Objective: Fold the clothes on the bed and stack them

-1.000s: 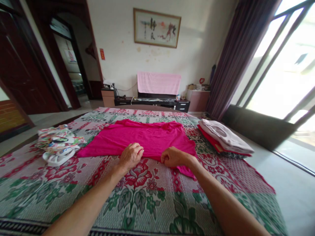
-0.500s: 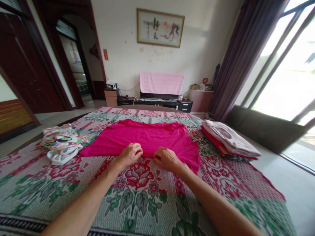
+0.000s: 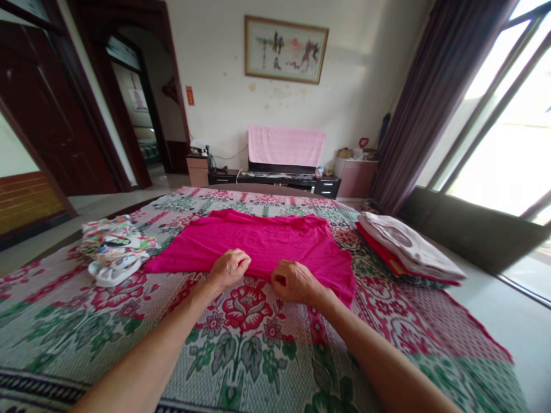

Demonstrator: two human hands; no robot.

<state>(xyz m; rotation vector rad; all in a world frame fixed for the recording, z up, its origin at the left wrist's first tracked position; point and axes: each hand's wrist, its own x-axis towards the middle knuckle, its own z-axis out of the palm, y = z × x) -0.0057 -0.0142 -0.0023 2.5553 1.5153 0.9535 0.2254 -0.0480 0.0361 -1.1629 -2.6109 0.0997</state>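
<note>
Pink garment (image 3: 262, 238) | left hand (image 3: 228, 269), right hand (image 3: 296, 281) at near edge | fingers (image 3: 243, 262) curled (clamping: can't tell)

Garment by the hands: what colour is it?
The garment is bright pink; it shows best in the head view.

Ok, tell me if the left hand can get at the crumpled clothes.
Probably yes: only the low-lying pink cloth and flowered sheet show between the left hand and the crumpled clothes.

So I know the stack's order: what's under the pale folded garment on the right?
Beneath the pale folded garment, edges of red cloth show, then a dark patterned piece. Their middles, and any further layers, are covered.
</note>
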